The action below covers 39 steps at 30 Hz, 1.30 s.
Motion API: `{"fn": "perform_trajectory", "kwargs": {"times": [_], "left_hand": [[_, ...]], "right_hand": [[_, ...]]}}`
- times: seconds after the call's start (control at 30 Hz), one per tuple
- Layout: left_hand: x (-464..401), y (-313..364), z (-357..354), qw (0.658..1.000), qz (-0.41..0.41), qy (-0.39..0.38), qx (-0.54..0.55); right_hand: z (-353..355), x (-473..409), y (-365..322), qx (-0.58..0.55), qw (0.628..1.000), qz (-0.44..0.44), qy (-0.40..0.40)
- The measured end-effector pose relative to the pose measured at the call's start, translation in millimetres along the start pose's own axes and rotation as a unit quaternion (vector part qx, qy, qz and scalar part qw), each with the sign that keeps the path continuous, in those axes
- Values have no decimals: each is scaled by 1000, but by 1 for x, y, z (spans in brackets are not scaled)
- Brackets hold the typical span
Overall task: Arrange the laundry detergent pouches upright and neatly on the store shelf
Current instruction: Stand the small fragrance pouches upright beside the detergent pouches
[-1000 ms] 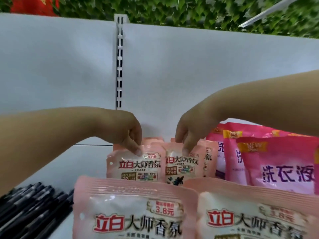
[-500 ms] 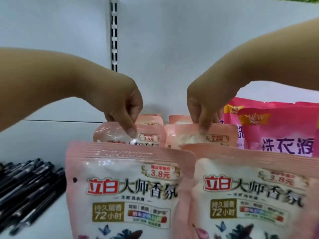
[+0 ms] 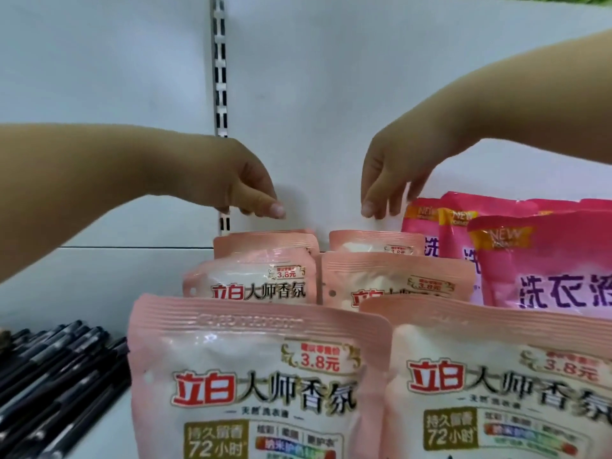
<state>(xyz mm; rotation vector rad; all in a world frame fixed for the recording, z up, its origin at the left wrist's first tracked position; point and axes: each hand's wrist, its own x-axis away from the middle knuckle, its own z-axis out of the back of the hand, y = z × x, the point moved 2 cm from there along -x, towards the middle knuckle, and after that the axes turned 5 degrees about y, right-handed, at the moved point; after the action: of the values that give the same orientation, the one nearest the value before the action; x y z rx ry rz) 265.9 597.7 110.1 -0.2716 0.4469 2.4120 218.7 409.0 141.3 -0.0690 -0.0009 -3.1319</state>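
- Black pens: lower left, lying on shelf.
- Left hand: centre-left, fingers loosely curled, empty, above pale pink pouches.
- Right hand: likewise empty.
- Pale pink pouches: upright, centre.
- Magenta pouches: right.

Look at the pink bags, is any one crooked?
Yes, a little: the second-row left pale pink pouch leans sideways, its top edge slanted, while its neighbour sits straighter. Both hands hover above, holding nothing.

front pouches: two, side by side, nearest
middle pouches: behind front pouches
back pouches: behind those
other pouches: right of middle pouches
pens: left of front pouches
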Motion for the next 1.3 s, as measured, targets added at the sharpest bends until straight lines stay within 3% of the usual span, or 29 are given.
{"fn": "perform_trajectory", "kwargs": {"times": [0.1,0.3,0.43,0.53,0.67,0.8,1.03,1.2,1.3], "left_hand": [[-11,-4,-14,999,8,-15,-51],[-24,-19,-31,999,19,-22,-36],[-24,-20,-29,1000,17,-21,-13],[-20,-20,-25,1000,9,-25,-11],[-13,-21,-23,999,8,-40,-2],[-9,-23,-19,999,8,-46,-1],[-1,-18,-14,999,9,-49,4],[-3,-16,-18,999,11,-37,25],[-4,-16,-20,999,5,-31,28]], "right_hand": [[-13,-9,6,28,999,-7,-24],[-35,-12,8,92,991,-17,-100],[-33,-19,5,208,978,1,-22],[-29,-28,5,234,972,-9,31],[-30,-30,8,140,989,-41,-6],[-36,-31,13,187,982,-33,-22],[-16,-27,5,201,966,11,164],[-32,-31,6,199,973,27,109],[-37,-32,3,220,968,31,119]]}}
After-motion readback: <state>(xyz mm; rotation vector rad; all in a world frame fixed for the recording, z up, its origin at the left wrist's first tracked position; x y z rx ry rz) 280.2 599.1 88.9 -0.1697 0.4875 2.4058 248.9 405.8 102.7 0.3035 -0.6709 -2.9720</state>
